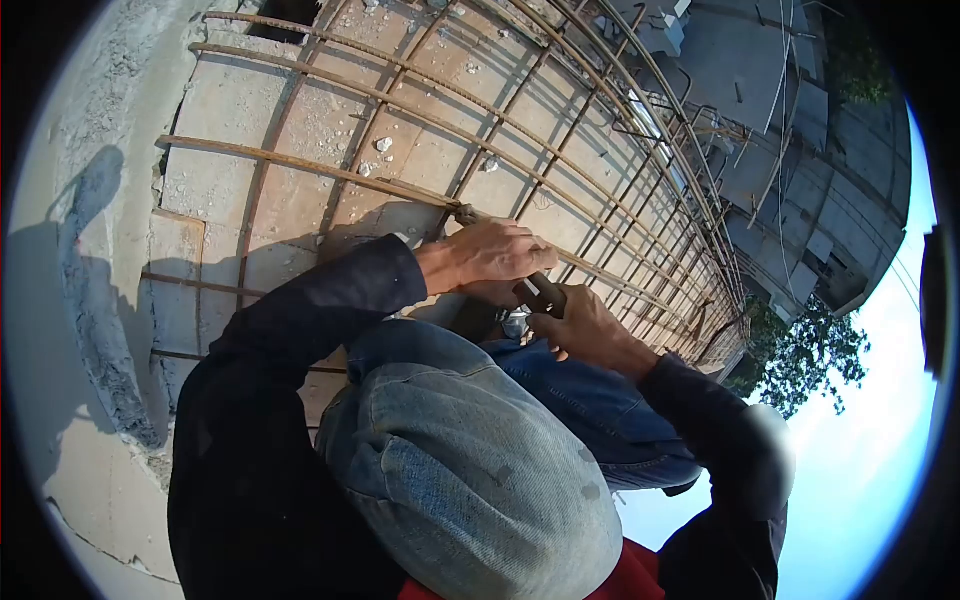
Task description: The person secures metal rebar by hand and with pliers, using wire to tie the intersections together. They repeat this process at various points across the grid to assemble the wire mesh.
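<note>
My left hand (500,260) is closed, its fingers curled round something its back mostly hides. A short greyish metal end (466,214) pokes out beyond it, against a rusty rebar (300,160). Close beside it, my right hand (590,328) is closed round a dark, thick, handle-like tool (541,293) whose kind I cannot make out. The tool's end lies against or just beside my left fingers. Under the hands, a small shiny piece (515,325) shows partly between them and my jeans.
A rebar grid (560,160) spreads over boards (230,100) strewn with rubble. Bent bars (680,130) line the far edge, above a lower level. A rough concrete ledge (105,300) runs along the left. My bent knee (480,440) fills the foreground.
</note>
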Demonstrator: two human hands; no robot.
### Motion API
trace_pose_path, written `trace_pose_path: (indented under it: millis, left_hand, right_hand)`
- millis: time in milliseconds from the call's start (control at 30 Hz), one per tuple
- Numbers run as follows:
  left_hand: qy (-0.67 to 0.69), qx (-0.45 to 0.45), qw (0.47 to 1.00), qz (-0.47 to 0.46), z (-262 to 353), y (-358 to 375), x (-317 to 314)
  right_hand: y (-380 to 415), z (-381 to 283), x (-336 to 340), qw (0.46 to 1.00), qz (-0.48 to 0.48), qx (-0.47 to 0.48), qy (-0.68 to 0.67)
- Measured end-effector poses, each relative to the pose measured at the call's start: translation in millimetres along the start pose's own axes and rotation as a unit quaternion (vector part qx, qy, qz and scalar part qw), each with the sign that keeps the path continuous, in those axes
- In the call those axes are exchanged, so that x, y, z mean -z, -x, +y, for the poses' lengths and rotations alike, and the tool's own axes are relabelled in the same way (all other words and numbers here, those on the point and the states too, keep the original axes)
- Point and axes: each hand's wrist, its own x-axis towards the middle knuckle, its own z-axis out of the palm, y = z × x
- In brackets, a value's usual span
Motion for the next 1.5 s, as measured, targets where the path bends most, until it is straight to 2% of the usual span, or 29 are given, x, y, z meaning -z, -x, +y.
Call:
trace_pose_path:
  millis: [33,67,100,167,233,267,300,333,367,400,433,467,500,567,633,700,733,800,833,867,900,967,1067,1100,1133,1167,1233,1433,1500]
  left_hand:
    - [-0.04,-0.071,0.977,0.197,3,8,-6]
    - [-0.038,-0.072,0.978,0.191,4,15,-22]
    - [-0.064,-0.038,0.975,0.207,9,23,-39]
    - [-0.095,-0.012,0.969,0.228,10,21,-40]
    - [-0.074,-0.003,0.98,0.186,4,13,-37]
    - [0.004,0.033,0.992,0.123,4,10,-29]
    - [0.03,0.106,0.989,-0.097,8,1,-15]
    - [0.037,0.118,0.971,-0.203,13,-9,-6]
    - [0.03,0.129,0.945,-0.3,7,-20,3]
    - [0.019,0.13,0.947,-0.293,-19,2,-35]
    - [0.148,0.091,0.972,-0.158,-48,3,-81]
    - [0.271,0.046,0.961,-0.026,-76,22,-122]
    - [0.268,0.039,0.962,-0.026,-64,-12,-71]
    - [0.244,0.197,0.853,-0.418,-6,-52,30]
    - [0.156,0.13,0.858,-0.471,-9,-51,20]
    - [0.095,0.074,0.938,-0.326,-9,-29,19]
    - [0.089,0.074,0.938,-0.328,-11,-18,14]
    - [-0.05,-0.015,0.997,0.062,-7,9,0]
    - [-0.061,-0.005,0.996,0.06,-11,11,4]
    - [0.002,0.01,0.999,-0.04,-14,11,6]
    - [0.066,0.023,0.988,-0.141,-18,9,7]
    - [0.102,0.107,0.953,-0.265,-34,-4,0]
    - [0.208,0.207,0.828,-0.478,-40,-50,7]
    - [0.204,0.205,0.829,-0.479,-45,-53,0]
    - [0.235,0.265,0.789,-0.503,-41,-58,6]
    - [0.263,0.322,0.742,-0.526,-37,-63,10]
    - [0.283,0.32,0.721,-0.545,-31,-59,15]
    - [0.182,0.318,0.787,-0.496,-18,-39,61]
    - [0.118,0.349,0.775,-0.513,-5,-44,91]
  right_hand:
    - [0,-3,5,0.991,-0.085,-0.018,-0.102]
    - [3,-4,2,0.937,-0.118,-0.034,-0.328]
    - [4,0,-4,0.934,-0.121,-0.036,-0.334]
    - [1,4,-4,0.848,-0.183,-0.04,-0.496]
    - [-3,0,25,0.887,-0.174,-0.029,-0.427]
    - [-1,-8,40,0.972,-0.098,0.001,-0.213]
    - [7,-13,47,0.999,-0.022,0.026,0.01]
    - [12,-24,56,0.986,0.031,0.089,0.138]
    - [20,-45,55,0.982,0.0,0.059,0.178]
    - [16,-45,39,0.967,0.041,0.099,0.232]
    - [14,-35,21,0.95,0.076,0.128,0.274]
    - [11,-26,16,0.95,0.08,0.109,0.282]
    - [9,-25,12,0.949,0.088,0.108,0.283]
    - [3,-20,16,0.999,0.025,-0.035,0.018]
    - [1,2,6,0.999,0.02,0.025,-0.013]
    - [-6,4,11,0.938,-0.152,-0.003,-0.311]
    - [-7,15,10,0.873,-0.178,-0.051,-0.451]
    - [-29,53,-9,0.822,-0.259,-0.061,-0.504]
    - [-35,46,-14,0.766,-0.334,-0.068,-0.544]
    - [-28,45,-21,0.877,-0.264,-0.046,-0.399]
    - [-31,42,-16,0.874,-0.272,-0.039,-0.401]
    - [-29,49,8,0.894,-0.133,-0.039,-0.427]
    - [-2,36,47,0.975,-0.069,0.08,-0.194]
    - [2,35,49,0.975,-0.065,0.082,-0.195]
    - [4,35,50,0.984,0.087,0.137,-0.079]
    - [10,31,52,0.953,0.237,0.182,0.039]
    - [31,35,70,0.93,0.24,0.264,-0.088]
    - [28,26,60,0.792,0.29,0.429,0.324]
    - [-5,31,59,0.772,0.255,0.469,0.346]
